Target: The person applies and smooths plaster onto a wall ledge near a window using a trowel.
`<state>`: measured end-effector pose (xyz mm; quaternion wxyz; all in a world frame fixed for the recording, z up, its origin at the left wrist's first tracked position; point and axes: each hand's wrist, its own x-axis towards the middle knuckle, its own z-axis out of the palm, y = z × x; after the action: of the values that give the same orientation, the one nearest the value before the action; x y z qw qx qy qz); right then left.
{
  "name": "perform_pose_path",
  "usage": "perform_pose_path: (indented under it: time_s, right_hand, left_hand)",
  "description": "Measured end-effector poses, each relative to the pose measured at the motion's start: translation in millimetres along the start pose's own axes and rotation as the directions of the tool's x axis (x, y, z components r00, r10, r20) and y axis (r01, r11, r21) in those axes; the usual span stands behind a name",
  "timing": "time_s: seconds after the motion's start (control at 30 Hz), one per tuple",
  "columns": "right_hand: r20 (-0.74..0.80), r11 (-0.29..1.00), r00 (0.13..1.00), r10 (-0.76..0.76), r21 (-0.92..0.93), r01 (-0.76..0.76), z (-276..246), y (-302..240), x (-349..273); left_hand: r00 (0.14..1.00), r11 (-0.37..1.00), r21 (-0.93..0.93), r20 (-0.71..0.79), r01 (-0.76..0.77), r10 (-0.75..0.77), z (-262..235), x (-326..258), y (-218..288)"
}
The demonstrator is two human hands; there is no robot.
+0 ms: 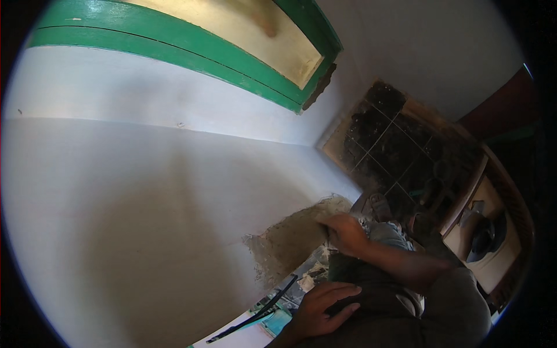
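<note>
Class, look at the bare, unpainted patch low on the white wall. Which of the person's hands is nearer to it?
The right. The right hand is up against the edge of the bare patch on the white wall. The left hand rests lower down on the person's leg, apart from the patch.

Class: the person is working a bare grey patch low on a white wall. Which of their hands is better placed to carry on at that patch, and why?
The right hand: it is already up against the edge of the grey patch on the white wall. The left hand lies flat on the person's knee, away from the wall.
</note>
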<state>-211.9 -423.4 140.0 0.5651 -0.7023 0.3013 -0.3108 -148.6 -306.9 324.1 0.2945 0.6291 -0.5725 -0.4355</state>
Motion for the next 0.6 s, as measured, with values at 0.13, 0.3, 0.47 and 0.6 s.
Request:
perform_pose_path:
  time_s: [0.13,0.3,0.47,0.6]
  right_hand:
    - [-0.034,0.997,0.996,0.079,-0.016,-0.079,0,16,7]
    - [-0.155,0.922,0.918,0.364,0.199,-0.332,-5,28,11]
    - [-0.076,0.888,0.899,0.431,0.214,-0.408,-17,38,14]
    - [-0.144,0.908,0.897,0.419,0.094,-0.409,-17,38,13]
  left_hand:
    - [1.000,1.000,0.013,0.016,0.001,-0.001,-2,3,1]
    - [0.999,0.998,0.047,0.004,0.046,-0.046,-4,-2,1]
    - [0.998,0.995,0.076,-0.021,0.066,-0.065,-3,-9,1]
    - [0.998,0.997,0.048,-0.030,0.061,-0.059,-1,-12,-1]
